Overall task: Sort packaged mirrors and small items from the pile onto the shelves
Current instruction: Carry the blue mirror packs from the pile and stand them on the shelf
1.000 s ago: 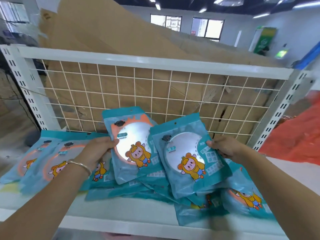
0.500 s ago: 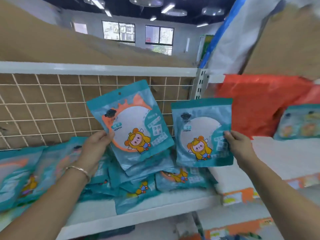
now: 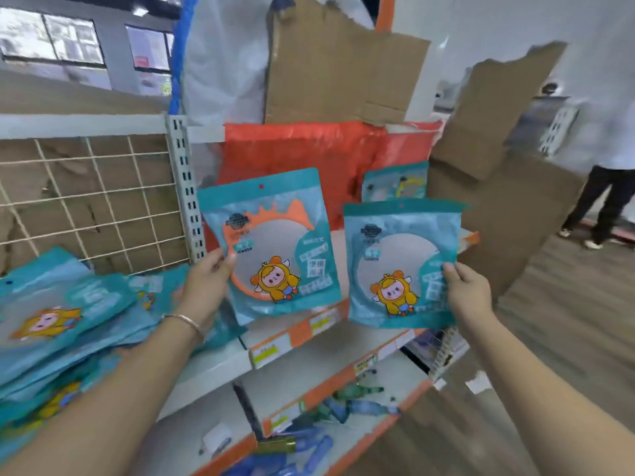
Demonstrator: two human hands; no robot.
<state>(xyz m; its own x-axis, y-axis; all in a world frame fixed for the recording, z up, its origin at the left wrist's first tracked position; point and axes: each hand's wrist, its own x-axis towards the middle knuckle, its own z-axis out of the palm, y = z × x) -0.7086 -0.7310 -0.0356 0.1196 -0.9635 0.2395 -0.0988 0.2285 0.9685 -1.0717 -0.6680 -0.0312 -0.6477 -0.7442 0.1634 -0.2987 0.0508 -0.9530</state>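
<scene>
My left hand (image 3: 206,283) pinches the left edge of a teal mirror packet with an orange rim (image 3: 271,245), holding it upright in front of the red-backed shelf bay. My right hand (image 3: 467,290) pinches the right edge of a second teal mirror packet (image 3: 398,266), also upright, a little lower and to the right. Both packets show a round mirror and a yellow cartoon figure. A pile of the same teal packets (image 3: 62,324) lies on the left shelf under my left forearm. Another packet (image 3: 395,182) leans against the red backing behind.
A white wire-grid shelf back (image 3: 103,201) and a perforated upright (image 3: 185,187) divide the left bay from the right shelf (image 3: 292,341) with orange price strips. A lower shelf holds blue and green small items (image 3: 340,407). Cardboard sheets (image 3: 498,187) stand right; a person's legs (image 3: 604,207) far right.
The view has swung right, from the packet pile to the red-backed bay. Both hands carried their packets along to the right, away from the pile, still holding them upright.
</scene>
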